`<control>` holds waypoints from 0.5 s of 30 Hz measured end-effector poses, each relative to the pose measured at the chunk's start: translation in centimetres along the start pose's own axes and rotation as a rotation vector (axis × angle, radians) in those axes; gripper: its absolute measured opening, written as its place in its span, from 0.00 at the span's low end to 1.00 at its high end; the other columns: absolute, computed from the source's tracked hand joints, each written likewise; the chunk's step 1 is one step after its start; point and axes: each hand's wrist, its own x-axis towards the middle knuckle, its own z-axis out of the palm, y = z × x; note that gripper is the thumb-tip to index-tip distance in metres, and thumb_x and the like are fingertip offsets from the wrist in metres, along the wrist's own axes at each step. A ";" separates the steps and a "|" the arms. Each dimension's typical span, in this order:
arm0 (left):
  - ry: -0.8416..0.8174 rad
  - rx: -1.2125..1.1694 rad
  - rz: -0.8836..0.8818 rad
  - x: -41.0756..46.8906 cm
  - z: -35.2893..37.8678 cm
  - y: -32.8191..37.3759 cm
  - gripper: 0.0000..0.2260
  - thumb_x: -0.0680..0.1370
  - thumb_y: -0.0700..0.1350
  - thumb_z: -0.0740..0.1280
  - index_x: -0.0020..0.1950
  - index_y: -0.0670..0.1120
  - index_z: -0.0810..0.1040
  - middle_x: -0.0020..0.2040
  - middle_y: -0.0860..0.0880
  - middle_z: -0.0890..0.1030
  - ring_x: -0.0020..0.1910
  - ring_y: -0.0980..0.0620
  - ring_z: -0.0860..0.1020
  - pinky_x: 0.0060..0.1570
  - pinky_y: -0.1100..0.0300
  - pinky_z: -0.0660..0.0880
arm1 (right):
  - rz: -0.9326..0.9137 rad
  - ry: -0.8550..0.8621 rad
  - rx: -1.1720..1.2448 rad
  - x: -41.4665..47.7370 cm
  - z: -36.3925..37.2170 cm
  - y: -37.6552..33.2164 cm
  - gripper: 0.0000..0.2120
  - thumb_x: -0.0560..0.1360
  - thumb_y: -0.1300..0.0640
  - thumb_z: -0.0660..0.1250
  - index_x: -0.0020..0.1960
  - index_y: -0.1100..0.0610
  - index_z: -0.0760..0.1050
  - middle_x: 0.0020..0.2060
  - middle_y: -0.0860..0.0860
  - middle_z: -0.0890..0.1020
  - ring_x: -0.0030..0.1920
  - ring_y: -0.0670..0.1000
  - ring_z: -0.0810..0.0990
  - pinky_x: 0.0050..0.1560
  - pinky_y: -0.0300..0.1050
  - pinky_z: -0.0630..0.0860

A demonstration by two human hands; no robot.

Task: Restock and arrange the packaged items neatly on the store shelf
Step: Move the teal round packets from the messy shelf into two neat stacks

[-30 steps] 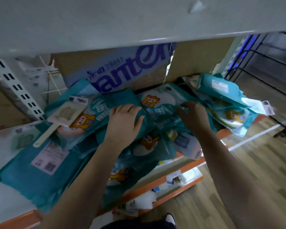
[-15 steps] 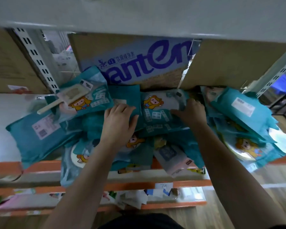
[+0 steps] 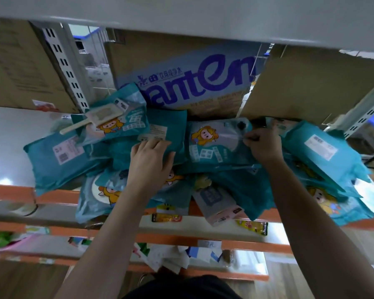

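A loose heap of several teal packages with a cartoon figure lies on the white shelf (image 3: 13, 134). My left hand (image 3: 150, 158) rests palm down, fingers together, on a plain teal package (image 3: 166, 126) in the middle of the heap. My right hand (image 3: 262, 145) is curled and pinches the right edge of a cartoon-printed package (image 3: 214, 143) lying face up. More packages spread left (image 3: 56, 156) and right (image 3: 320, 152); some hang over the orange shelf edge (image 3: 52, 196). A pale brush-like item (image 3: 99, 117) lies on top at the left.
A cardboard box with large blue lettering (image 3: 192, 78) stands behind the heap, with plain cartons left (image 3: 20, 65) and right (image 3: 311, 87). An upper shelf board (image 3: 181, 16) overhangs. Lower shelves (image 3: 181, 236) hold small snack packs and paper tags.
My view has swung left and squared up to the shelf. My right hand has closed from a flat reach into a pinch on the cartoon package's edge. My left hand stays on the middle package.
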 end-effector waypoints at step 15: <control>0.010 -0.025 0.067 0.9 1.4 0.9 0.13 0.79 0.49 0.64 0.60 0.45 0.78 0.57 0.46 0.80 0.57 0.43 0.76 0.61 0.48 0.66 | -0.229 -0.082 -0.227 0.9 -0.9 0.2 0.08 0.74 0.67 0.67 0.48 0.61 0.83 0.49 0.56 0.84 0.50 0.57 0.81 0.53 0.48 0.74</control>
